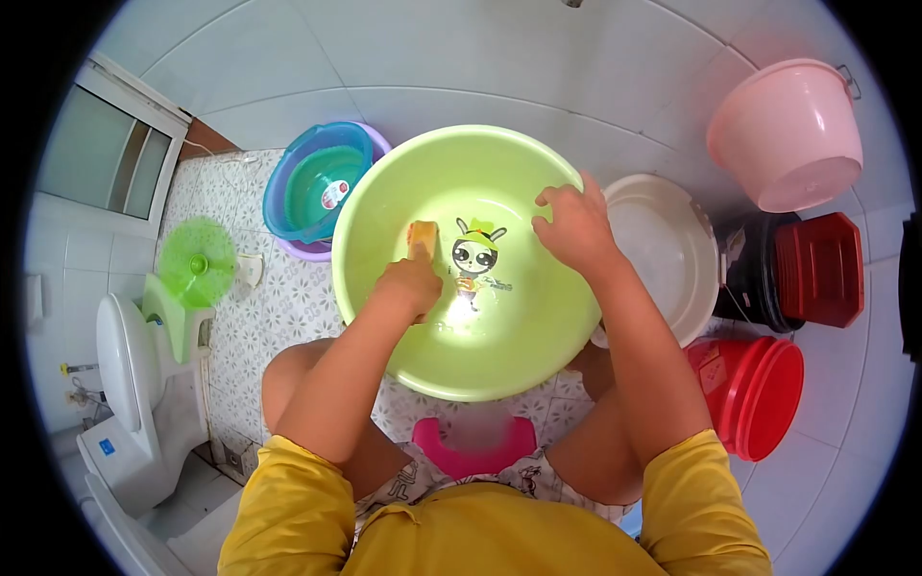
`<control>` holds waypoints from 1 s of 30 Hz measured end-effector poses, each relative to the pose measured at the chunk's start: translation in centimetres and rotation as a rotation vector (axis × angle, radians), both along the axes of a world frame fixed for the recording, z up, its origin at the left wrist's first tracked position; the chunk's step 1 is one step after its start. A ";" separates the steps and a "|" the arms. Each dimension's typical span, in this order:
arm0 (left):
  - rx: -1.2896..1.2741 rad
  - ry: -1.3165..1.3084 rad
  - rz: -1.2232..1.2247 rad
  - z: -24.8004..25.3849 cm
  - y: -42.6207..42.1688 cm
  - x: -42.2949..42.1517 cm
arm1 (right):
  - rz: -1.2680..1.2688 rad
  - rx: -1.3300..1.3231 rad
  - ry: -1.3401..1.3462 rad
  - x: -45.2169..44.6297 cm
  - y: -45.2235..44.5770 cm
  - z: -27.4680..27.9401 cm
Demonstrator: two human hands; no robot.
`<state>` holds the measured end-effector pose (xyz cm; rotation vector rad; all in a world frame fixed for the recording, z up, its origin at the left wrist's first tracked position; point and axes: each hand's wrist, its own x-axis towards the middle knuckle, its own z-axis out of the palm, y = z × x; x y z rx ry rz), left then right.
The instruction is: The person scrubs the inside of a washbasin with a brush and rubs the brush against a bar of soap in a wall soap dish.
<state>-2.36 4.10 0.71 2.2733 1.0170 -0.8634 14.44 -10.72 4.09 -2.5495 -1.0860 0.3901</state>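
A large light-green basin (519, 355) with a cartoon rabbit print on its bottom sits between the person's knees. My left hand (410, 287) is wrapped round the handle of an orange-yellow brush (421, 240), whose head rests against the basin's inner surface, left of the print. Over the basin's right side is my right hand (573, 223), fingers spread and bent near the rim; its grip on the rim cannot be made out, and nothing shows between the fingers.
Blue and purple basins (288, 206) stand left. A white basin (663, 250), red bucket (768, 398), dark red container (828, 269) and hanging pink bucket (788, 134) are right. A toilet (130, 365) and green lid (197, 261) are far left; a pink stool (471, 456) is below.
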 end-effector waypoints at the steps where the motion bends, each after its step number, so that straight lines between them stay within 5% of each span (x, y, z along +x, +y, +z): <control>1: 0.020 -0.065 -0.015 -0.7 -0.1 0.0 | 0.003 0.000 -0.002 0.0 0.1 0.0; 6: -0.063 -0.109 -0.101 -1.5 -1.4 1.6 | -0.022 -0.009 -0.010 -0.3 0.2 0.1; 8: 0.118 -0.163 -0.169 -3.0 -1.7 1.2 | -0.014 -0.014 -0.005 -0.3 0.3 0.1; 12: 0.162 -0.089 -0.015 -2.5 -0.6 0.4 | -0.022 -0.012 0.003 -0.4 0.2 -0.2; 13: -0.001 0.064 0.010 1.1 -0.3 0.9 | -0.022 -0.011 0.003 -0.4 0.2 0.0; 17: 0.011 0.236 -0.155 2.3 -0.3 0.8 | -0.030 -0.085 0.013 -0.6 0.5 0.4; 23: -0.001 0.123 0.002 0.0 -0.4 1.1 | -0.030 -0.085 -0.009 -0.7 0.7 0.3; 30: 0.013 -0.098 -0.220 -2.9 -1.7 1.2 | -0.062 -0.096 -0.002 -0.7 0.8 0.4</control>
